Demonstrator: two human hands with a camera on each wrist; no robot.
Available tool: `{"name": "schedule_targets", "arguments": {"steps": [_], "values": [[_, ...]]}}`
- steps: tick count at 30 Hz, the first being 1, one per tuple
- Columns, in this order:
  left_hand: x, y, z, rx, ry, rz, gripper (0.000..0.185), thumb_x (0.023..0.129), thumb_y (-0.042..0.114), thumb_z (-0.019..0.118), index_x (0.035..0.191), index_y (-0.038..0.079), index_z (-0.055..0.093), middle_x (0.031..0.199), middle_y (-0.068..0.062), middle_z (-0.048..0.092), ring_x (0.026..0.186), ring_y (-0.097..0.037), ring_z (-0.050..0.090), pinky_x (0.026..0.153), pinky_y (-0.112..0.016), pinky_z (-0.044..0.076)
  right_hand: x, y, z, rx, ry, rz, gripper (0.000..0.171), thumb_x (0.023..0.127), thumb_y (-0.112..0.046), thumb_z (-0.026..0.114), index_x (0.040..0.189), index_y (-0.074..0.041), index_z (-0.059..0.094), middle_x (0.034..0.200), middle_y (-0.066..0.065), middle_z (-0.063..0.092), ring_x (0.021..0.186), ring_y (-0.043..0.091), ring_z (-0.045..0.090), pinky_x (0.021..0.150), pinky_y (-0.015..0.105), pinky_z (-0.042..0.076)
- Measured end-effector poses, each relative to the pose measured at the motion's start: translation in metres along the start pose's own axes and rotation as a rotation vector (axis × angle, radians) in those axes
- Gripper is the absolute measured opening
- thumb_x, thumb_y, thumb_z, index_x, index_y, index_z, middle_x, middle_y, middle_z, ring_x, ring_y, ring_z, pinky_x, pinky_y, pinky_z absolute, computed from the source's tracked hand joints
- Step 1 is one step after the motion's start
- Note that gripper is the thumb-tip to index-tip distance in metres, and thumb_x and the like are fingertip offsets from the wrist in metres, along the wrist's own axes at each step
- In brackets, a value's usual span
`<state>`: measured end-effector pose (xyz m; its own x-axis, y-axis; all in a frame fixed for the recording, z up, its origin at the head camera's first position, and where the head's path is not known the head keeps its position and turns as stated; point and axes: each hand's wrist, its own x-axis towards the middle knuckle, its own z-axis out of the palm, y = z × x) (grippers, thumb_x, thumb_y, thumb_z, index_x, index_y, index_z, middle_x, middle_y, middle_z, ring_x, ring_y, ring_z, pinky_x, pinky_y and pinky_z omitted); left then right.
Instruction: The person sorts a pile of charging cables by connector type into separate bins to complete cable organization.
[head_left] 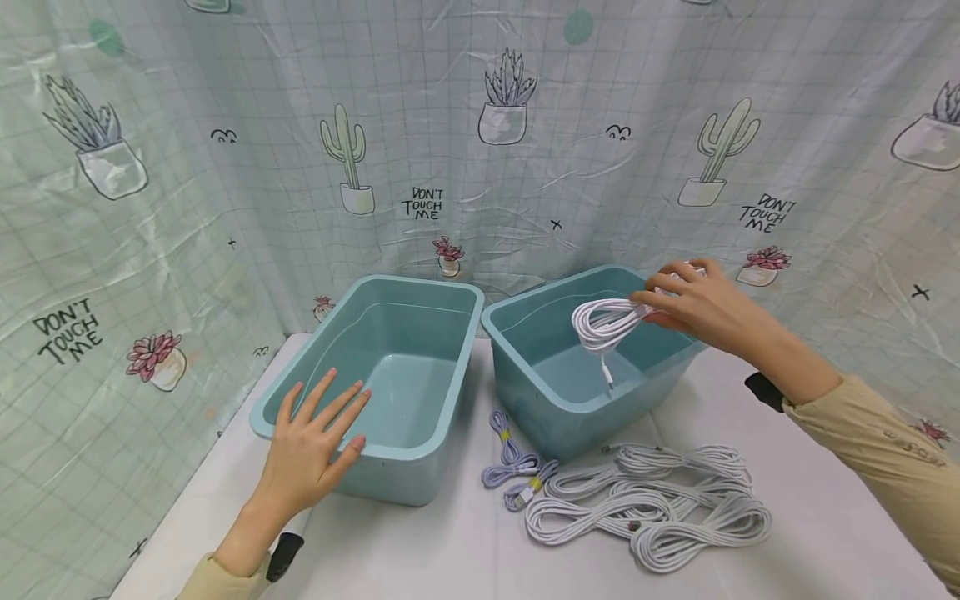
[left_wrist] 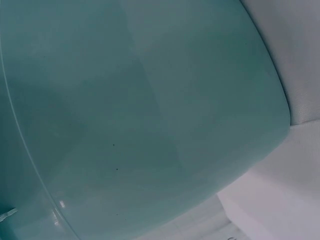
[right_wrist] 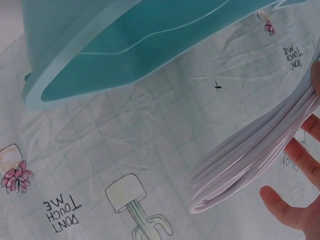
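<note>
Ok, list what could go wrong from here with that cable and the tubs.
The loose plug end dangling from the coiled white cable in the right hand could catch on the right tub rim. The coil may spring open if dropped. The right tub looks tilted, so it might shift; the left hand steadies only the left tub.
</note>
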<state>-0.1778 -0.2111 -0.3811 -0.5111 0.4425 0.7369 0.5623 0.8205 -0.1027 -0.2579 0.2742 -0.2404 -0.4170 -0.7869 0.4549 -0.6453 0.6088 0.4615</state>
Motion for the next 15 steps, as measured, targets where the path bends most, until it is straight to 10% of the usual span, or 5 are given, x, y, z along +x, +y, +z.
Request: {"name": "schedule_targets", "arguments": {"steps": [5, 15], "values": [[0.0, -0.001, 0.002, -0.006, 0.014, 0.006, 0.058, 0.094, 0.05, 0.021, 0.124, 0.013, 0.053, 0.124, -0.009, 0.057, 0.131, -0.029, 0.033, 0.096, -0.06, 0.024, 0.009, 0.005, 0.008, -0.011, -0.052, 0.019, 0.034, 0.07, -0.018, 0.072, 0.102, -0.021, 0.062, 0.095, 0.005, 0.061, 0.093, 0.025, 0.053, 0.075, 0.052, 0.043], [-0.001, 0.0, 0.002, 0.003, -0.008, -0.007, 0.059, 0.094, 0.051, 0.019, 0.125, 0.014, 0.053, 0.124, -0.009, 0.056, 0.131, -0.03, 0.032, 0.097, -0.06, 0.023, 0.024, 0.01, 0.026, 0.007, -0.173, 0.087, 0.032, 0.075, -0.023, 0.07, 0.105, -0.022, 0.061, 0.101, 0.006, 0.063, 0.098, 0.026, 0.052, 0.081, 0.054, 0.041]]}}
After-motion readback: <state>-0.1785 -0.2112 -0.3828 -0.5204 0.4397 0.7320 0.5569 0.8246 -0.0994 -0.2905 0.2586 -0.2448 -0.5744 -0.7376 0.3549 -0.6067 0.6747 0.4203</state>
